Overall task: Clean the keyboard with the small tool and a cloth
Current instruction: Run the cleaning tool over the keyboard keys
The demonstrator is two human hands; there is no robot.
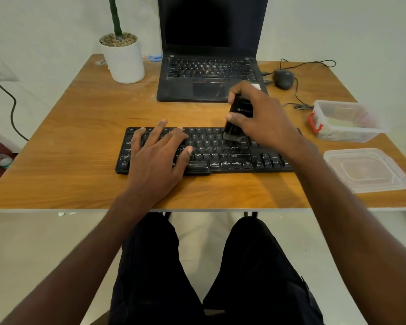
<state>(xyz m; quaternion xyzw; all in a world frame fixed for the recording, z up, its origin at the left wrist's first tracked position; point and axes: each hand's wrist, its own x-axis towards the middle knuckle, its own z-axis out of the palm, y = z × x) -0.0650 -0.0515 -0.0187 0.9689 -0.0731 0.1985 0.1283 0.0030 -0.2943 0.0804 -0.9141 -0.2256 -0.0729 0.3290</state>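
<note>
A black keyboard (pixel 220 152) lies flat on the wooden table (pixel 80 127), near its front edge. My left hand (pixel 159 156) rests on the keyboard's left half with its fingers spread and straight. My right hand (pixel 258 116) grips a small black brush tool (pixel 238 118) above the keyboard's upper middle. The brush's bristles touch the top key rows there. A pale cloth (pixel 340 123) lies inside a clear plastic box (pixel 352 134) at the right.
An open black laptop (pixel 209 78) stands behind the keyboard. A white plant pot (pixel 124 59) sits at the back left. A wired mouse (pixel 283 79) lies at the back right. The box's clear lid (pixel 367 170) rests at the table's front right.
</note>
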